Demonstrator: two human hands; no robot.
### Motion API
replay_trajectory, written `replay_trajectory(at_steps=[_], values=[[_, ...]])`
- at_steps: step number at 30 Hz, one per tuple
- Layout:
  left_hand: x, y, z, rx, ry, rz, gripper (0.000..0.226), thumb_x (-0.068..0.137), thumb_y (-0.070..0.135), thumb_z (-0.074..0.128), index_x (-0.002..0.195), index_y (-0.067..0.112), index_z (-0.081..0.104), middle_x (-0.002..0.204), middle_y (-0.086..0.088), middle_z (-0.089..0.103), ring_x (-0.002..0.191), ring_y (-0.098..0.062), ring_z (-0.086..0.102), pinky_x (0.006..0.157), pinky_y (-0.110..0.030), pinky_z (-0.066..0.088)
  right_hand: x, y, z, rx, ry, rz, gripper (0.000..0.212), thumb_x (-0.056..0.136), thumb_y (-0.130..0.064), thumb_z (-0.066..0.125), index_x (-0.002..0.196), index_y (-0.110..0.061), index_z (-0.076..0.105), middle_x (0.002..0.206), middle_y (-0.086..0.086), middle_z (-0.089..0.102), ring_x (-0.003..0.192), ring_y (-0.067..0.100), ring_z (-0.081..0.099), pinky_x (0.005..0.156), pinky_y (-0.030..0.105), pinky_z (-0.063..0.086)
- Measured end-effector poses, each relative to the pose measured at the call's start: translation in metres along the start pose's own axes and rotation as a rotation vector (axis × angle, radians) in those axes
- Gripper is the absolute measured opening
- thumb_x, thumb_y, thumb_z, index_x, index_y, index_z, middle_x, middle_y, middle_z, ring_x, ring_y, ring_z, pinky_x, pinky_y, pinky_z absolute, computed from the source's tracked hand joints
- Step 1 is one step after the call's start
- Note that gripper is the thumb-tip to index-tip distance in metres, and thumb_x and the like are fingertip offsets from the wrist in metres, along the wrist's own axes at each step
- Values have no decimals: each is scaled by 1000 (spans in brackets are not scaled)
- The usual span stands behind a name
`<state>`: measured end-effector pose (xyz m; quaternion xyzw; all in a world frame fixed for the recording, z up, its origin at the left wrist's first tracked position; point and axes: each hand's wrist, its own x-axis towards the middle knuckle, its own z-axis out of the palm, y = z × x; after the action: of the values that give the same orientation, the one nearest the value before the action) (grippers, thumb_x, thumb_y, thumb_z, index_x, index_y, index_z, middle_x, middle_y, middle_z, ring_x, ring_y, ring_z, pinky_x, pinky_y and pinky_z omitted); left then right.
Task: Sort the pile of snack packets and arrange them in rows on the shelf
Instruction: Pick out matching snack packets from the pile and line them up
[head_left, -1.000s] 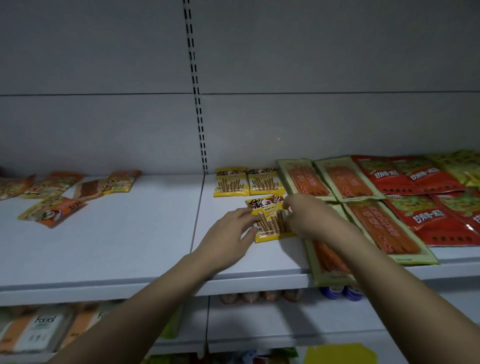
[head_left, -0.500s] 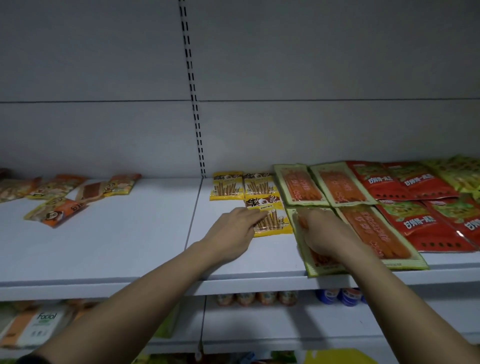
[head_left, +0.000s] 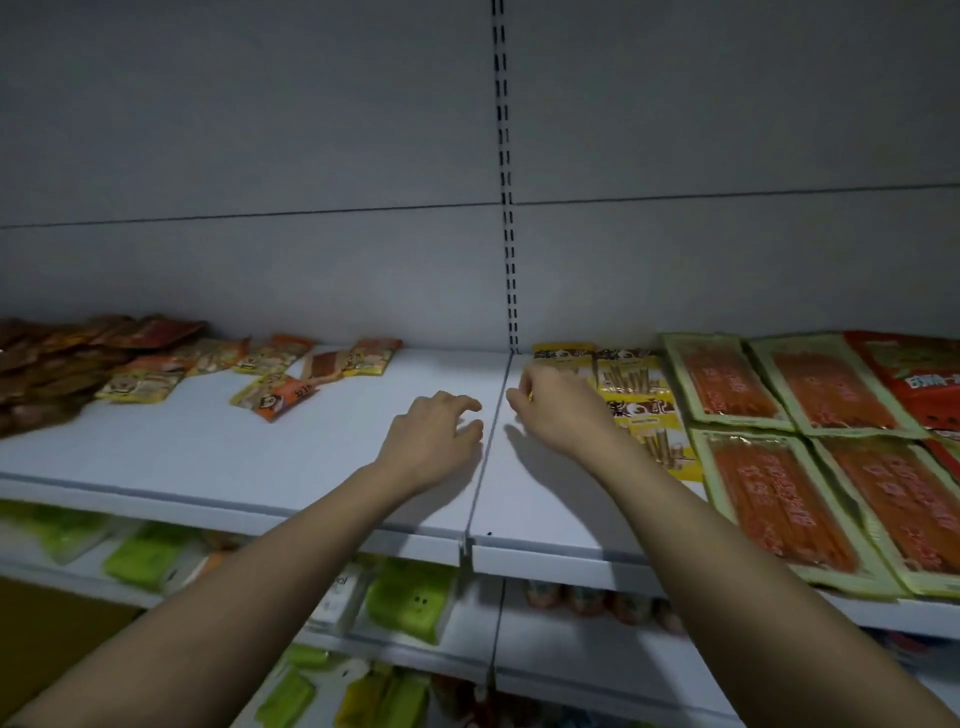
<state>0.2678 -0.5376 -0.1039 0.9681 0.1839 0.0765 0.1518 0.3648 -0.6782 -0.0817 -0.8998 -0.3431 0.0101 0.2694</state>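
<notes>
Left hand (head_left: 434, 434), centre frame: fingers loosely curled, holding nothing, resting low over the white shelf (head_left: 260, 467). Right hand (head_left: 558, 410) just beside it: fingers bent at the edge of the yellow stick-snack packets (head_left: 631, 384); cannot tell if it pinches one. Right of those, green-edged orange packets (head_left: 779, 499) in rows, red packets (head_left: 919, 379) at far right. Upper left of shelf: unsorted pile of small orange and yellow packets (head_left: 270, 389), dark brown packets (head_left: 41, 364) at the frame edge.

Two bare forearms, no sleeves; hands (head_left: 434, 431) ungloved, ringless.
</notes>
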Motion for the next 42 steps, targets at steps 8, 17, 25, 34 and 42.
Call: replay_trajectory(at_steps=[8, 17, 25, 34, 42], values=[[-34, -99, -55, -9, 74, -180, 38, 101, 43, 44, 133, 29, 59, 140, -3, 58, 127, -25, 52, 104, -45, 44, 6, -87, 49, -60, -156, -94, 33, 100, -35, 43, 91, -7, 58, 93, 11, 63, 86, 33, 58, 70, 37, 45], [-148, -251, -127, 38, 99, -328, 42, 101, 49, 44, 135, 28, 58, 137, -5, 58, 123, -26, 54, 100, -45, 47, -10, -251, 133, -78, -279, -242, 34, 100, -34, 46, 98, -6, 65, 96, 11, 66, 86, 31, 61, 72, 38, 47], [-232, -364, -198, 67, 139, -421, 44, 100, 53, 42, 134, 29, 58, 127, -2, 65, 112, -23, 59, 89, -42, 54, -28, -422, 199, -40, -382, -402, 27, 99, -36, 51, 96, -14, 66, 94, 8, 65, 86, 28, 61, 71, 36, 49], [-201, -461, -234, 36, 204, -494, 43, 98, 52, 48, 131, 28, 60, 117, 3, 68, 110, -19, 60, 88, -36, 52, 44, -501, 248, -14, -430, -470, 27, 96, -31, 53, 99, -9, 67, 92, 10, 69, 87, 29, 64, 77, 41, 53], [-140, -554, -264, -16, 243, -599, 36, 96, 50, 51, 122, 31, 65, 121, 5, 67, 100, -20, 63, 84, -36, 54, 155, -558, 290, 86, -468, -555, 25, 97, -28, 55, 88, -8, 67, 74, 4, 63, 71, 23, 59, 64, 35, 44]])
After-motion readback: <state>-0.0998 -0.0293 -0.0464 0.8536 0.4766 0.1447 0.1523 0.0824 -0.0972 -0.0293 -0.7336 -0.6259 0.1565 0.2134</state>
